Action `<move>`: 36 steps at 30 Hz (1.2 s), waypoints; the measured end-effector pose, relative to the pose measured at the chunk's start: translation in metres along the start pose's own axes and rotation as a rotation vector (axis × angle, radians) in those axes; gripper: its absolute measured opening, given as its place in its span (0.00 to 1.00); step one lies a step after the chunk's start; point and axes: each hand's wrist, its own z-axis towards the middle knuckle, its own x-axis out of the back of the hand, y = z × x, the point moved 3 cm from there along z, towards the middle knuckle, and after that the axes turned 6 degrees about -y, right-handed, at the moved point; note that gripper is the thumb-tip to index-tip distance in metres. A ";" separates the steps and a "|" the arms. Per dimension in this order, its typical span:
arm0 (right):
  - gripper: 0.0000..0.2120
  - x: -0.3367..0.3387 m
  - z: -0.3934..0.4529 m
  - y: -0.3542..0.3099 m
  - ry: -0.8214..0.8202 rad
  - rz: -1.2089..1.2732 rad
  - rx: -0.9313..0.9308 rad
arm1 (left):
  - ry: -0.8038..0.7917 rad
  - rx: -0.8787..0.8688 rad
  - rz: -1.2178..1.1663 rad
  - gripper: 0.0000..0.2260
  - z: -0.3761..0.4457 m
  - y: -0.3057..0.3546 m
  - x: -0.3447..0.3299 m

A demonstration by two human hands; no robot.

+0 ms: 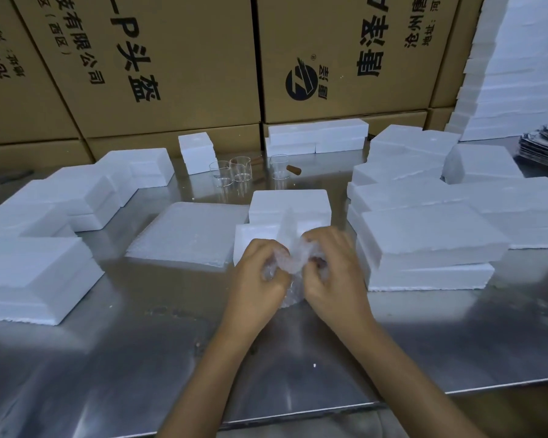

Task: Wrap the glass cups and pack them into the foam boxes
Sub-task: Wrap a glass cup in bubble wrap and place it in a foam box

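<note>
My left hand (258, 273) and my right hand (332, 267) are both closed around a bundle of clear bubble wrap (293, 257) just above the steel table. Whatever is inside the wrap is hidden by my fingers. Right behind my hands an open white foam box (253, 232) lies with its lid part (290, 202) behind it. Three bare glass cups stand farther back: two with wooden handles (220, 177) (241, 172) on the left and one (279, 170) to the right.
Stacks of white foam boxes line the left (32, 267) and right (424, 245) of the steel table (140, 349). A flat foam sheet (187, 232) lies left of the open box. Cardboard cartons (171, 58) form the back wall. Dark packets (544, 147) sit far right.
</note>
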 end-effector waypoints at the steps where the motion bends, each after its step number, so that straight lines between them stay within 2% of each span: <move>1: 0.10 -0.004 -0.002 -0.004 -0.043 -0.005 0.046 | 0.013 0.013 -0.011 0.13 -0.001 0.000 0.000; 5: 0.16 -0.009 -0.007 -0.001 -0.175 -0.068 0.057 | 0.137 0.044 -0.051 0.06 -0.005 -0.004 0.012; 7: 0.17 -0.009 -0.007 0.001 -0.217 -0.133 0.040 | 0.171 0.001 -0.092 0.11 -0.008 -0.004 0.020; 9: 0.18 -0.010 -0.007 0.002 -0.241 -0.197 0.039 | 0.129 -0.097 -0.061 0.13 -0.010 0.001 0.021; 11: 0.18 -0.013 -0.008 0.001 -0.258 -0.233 0.041 | 0.060 -0.181 0.015 0.10 -0.010 0.004 0.015; 14: 0.17 -0.014 -0.010 0.001 -0.238 -0.185 0.011 | 0.040 -0.170 0.192 0.06 -0.008 0.000 0.009; 17: 0.13 -0.008 -0.008 -0.002 -0.146 -0.045 0.032 | 0.042 -0.141 0.350 0.11 -0.008 -0.005 0.011; 20: 0.13 -0.006 -0.008 -0.002 -0.102 -0.006 0.085 | -0.010 -0.147 0.478 0.16 -0.009 -0.005 0.010; 24: 0.15 -0.010 -0.009 0.001 -0.151 -0.025 0.058 | -0.030 -0.157 0.459 0.16 -0.012 0.000 0.010; 29: 0.16 -0.012 -0.010 0.003 -0.195 -0.059 0.030 | 0.095 -0.233 0.338 0.13 -0.016 0.008 0.017; 33: 0.16 -0.013 -0.010 0.004 -0.198 -0.063 0.026 | 0.015 -0.241 0.405 0.15 -0.016 0.006 0.015; 36: 0.14 -0.010 -0.009 0.004 -0.125 -0.031 0.041 | -0.040 -0.204 0.466 0.16 -0.015 0.004 0.013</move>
